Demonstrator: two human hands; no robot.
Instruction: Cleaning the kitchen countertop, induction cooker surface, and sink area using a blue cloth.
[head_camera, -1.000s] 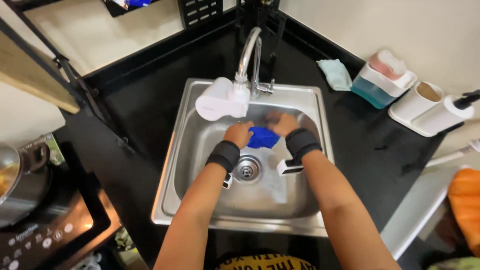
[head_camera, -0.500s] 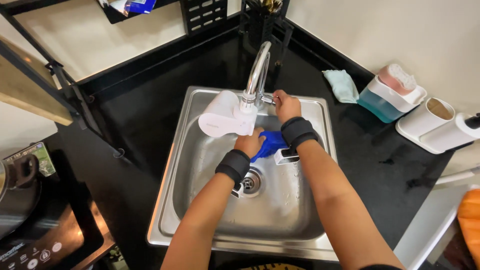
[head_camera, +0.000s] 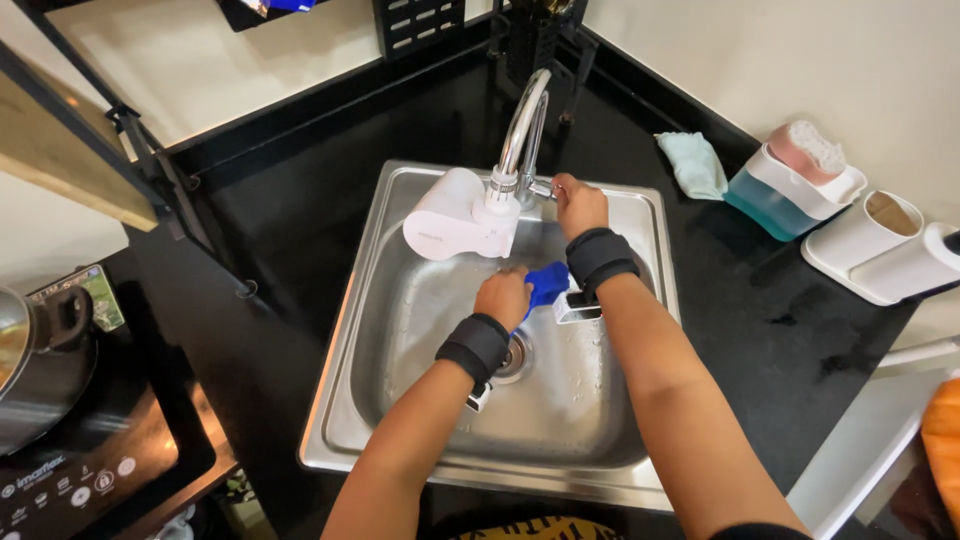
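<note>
Over the steel sink (head_camera: 640, 215), the left hand (head_camera: 503, 296) now holds the blue cloth (head_camera: 546, 283) alone, fingers closed on it, while the right hand (head_camera: 579, 203) has risen to pinch the tap lever (head_camera: 541, 187) beside the white filter (head_camera: 452, 213).

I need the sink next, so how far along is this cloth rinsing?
Done: the blue cloth is already in the steel sink, under the spout. In hand: the left hand holds the cloth, and the right hand is at the tap lever. Left: whether water is running cannot be told, and the cloth is not yet out of the basin.
</note>
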